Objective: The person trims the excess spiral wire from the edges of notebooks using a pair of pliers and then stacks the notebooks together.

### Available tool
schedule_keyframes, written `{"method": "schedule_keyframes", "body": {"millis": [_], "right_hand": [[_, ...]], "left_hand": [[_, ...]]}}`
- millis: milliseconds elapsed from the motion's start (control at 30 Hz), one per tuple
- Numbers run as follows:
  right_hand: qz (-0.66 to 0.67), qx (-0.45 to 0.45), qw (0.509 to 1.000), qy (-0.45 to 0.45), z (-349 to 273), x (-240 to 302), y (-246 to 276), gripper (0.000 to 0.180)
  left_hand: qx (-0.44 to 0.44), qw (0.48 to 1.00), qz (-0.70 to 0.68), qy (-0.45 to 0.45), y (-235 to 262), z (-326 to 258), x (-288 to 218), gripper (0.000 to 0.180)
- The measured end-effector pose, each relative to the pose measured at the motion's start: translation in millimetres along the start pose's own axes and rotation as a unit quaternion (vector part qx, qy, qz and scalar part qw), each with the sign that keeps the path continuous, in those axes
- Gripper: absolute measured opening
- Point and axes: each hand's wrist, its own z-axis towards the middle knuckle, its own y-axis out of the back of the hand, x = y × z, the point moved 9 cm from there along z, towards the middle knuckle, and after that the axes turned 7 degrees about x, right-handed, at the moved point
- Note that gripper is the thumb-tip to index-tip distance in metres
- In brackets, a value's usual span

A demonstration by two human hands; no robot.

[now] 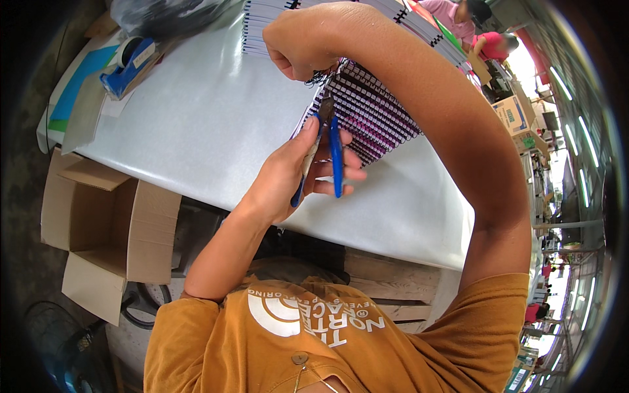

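Observation:
My left hand (288,164) is wrapped round a pair of pliers (337,157) with blue handles, which stand spread apart. Their dark jaws point away from me, against the near left edge of a stack of coil-bound notebooks (377,118) with rows of black binding. From the right my arm arches over this stack, and my right hand (304,46) is closed at its far left corner. Loose black coil ends (319,77) stick out just beneath the curled fingers. Whatever those fingertips grip is hidden.
More bound books (255,29) lie along the table's far side. A blue tape dispenser (128,69) and a dark plastic bag (164,16) sit at the far left of the pale table (196,131). Below its left edge is an open cardboard box (98,223). Other people (455,19) are at the far right.

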Motion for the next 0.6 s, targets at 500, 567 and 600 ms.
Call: {"method": "schedule_keyframes", "body": {"millis": [500,567,600], "right_hand": [[-0.039,-0.013,0.999,-0.007,-10,4,5,0.024],[-0.062,-0.036,0.997,-0.023,-5,4,-1,0.026],[-0.073,-0.05,0.996,-0.025,-2,5,-2,0.027]], "left_hand": [[0.085,0.996,0.006,-0.027,-14,8,0,0.057],[0.095,0.995,0.011,-0.036,-17,10,-3,0.057],[0.095,0.995,0.014,-0.042,-15,11,-5,0.057]]}}
